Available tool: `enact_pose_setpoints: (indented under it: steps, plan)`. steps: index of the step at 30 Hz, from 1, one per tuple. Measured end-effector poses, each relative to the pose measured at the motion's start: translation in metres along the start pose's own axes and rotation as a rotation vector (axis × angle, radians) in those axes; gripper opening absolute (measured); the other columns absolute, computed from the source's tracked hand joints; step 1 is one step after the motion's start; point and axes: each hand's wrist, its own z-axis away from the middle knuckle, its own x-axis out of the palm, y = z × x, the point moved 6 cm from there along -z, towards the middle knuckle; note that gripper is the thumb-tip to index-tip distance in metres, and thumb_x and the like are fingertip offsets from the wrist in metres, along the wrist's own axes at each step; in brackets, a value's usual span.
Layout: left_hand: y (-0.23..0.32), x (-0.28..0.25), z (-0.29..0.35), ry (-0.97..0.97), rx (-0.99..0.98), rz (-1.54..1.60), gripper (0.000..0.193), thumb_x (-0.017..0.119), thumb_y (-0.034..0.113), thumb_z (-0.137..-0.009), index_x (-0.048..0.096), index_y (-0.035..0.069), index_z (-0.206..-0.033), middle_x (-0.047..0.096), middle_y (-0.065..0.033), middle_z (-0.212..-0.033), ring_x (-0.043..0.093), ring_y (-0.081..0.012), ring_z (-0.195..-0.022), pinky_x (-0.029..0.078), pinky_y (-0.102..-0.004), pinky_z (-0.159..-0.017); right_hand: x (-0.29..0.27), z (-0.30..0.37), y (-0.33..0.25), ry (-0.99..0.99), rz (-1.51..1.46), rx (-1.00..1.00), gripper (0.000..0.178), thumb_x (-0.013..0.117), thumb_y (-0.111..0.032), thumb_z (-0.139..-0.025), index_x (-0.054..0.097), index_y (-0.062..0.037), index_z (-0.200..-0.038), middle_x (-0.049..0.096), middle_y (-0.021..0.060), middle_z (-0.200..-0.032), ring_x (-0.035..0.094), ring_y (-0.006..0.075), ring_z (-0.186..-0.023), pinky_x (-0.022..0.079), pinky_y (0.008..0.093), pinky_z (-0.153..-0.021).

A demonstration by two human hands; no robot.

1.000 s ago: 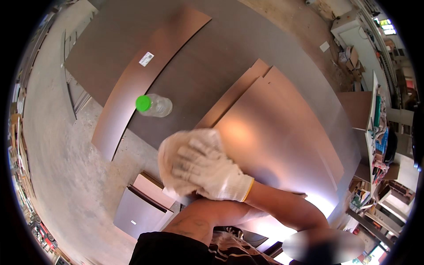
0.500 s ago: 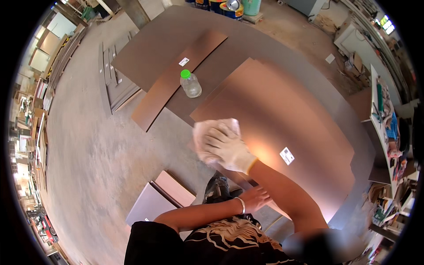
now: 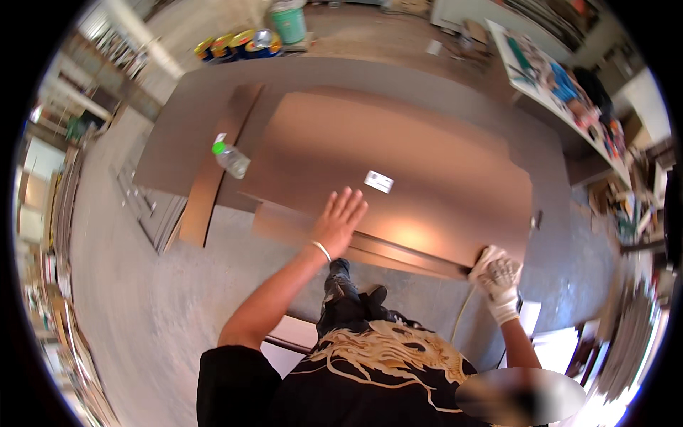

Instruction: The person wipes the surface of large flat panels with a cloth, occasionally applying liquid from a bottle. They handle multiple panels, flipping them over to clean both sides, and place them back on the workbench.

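In a workshop, a person's gloved right hand has hold of a pale cloth, fingers part-bent over it at the near right corner of a brown panel, apparently so that fabric rather than glove meets the surface. The bare left hand, open and empty, fingers spread, is at the panel's near edge, perhaps for balance; whether it touches cannot be told. A larger dark board lies beneath, seemingly as support. A green-capped bottle sits just beside the panel, probably placed there to leave its face free.
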Motion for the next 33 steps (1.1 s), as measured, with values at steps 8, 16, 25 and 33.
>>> enact_pose_setpoints:
  steps: [8, 16, 25, 33]
  plan:
    - [0.045, -0.001, -0.057, -0.267, 0.048, -0.073, 0.119, 0.087, 0.039, -0.077, 0.017, -0.005, -0.163, 0.01, -0.0258, -0.172, 0.007, -0.0431, -0.16, 0.006, -0.0601, -0.129, 0.032, 0.2, 0.023, 0.875, -1.283, 1.058, 0.056, 0.049, 0.001, -0.104, 0.039, 0.0018, -0.159, 0.043, 0.0127, -0.163, 0.056, 0.0192, -0.132, 0.045, 0.0245, -0.109]
    - [0.058, 0.023, -0.012, 0.026, 0.018, -0.19, 0.071, 0.059, 0.021, -0.098, 0.032, -0.005, -0.157, 0.028, -0.0288, -0.166, 0.024, -0.0461, -0.155, 0.017, -0.0637, -0.125, 0.163, 0.196, -0.14, 1.075, -2.093, 1.359, 0.073, 0.044, 0.012, -0.082, 0.048, -0.0035, -0.153, 0.065, 0.012, -0.135, 0.067, 0.0187, -0.107, 0.056, 0.0228, -0.081]
    - [0.123, -0.011, 0.093, -0.054, 0.064, -0.127, 0.078, 0.065, 0.017, -0.085, 0.04, -0.008, -0.154, 0.034, -0.0338, -0.162, 0.032, -0.0505, -0.151, 0.024, -0.0631, -0.124, 0.175, 0.247, -0.14, 1.075, -1.996, 1.528, 0.076, 0.041, 0.02, -0.078, 0.05, 0.002, -0.151, 0.06, 0.0121, -0.146, 0.065, 0.0243, -0.125, 0.056, 0.0276, -0.095]
    - [0.073, -0.265, -0.004, -0.135, 0.044, 0.214, 0.039, 0.076, 0.007, -0.075, 0.074, 0.009, -0.114, 0.075, -0.015, -0.094, 0.075, -0.0301, -0.085, 0.058, -0.0387, -0.074, 0.194, 0.254, -0.132, 1.115, -2.011, 1.638, 0.08, 0.035, 0.02, -0.076, 0.045, 0.0042, -0.153, 0.05, 0.0092, -0.159, 0.051, 0.0288, -0.144, 0.044, 0.0358, -0.117]
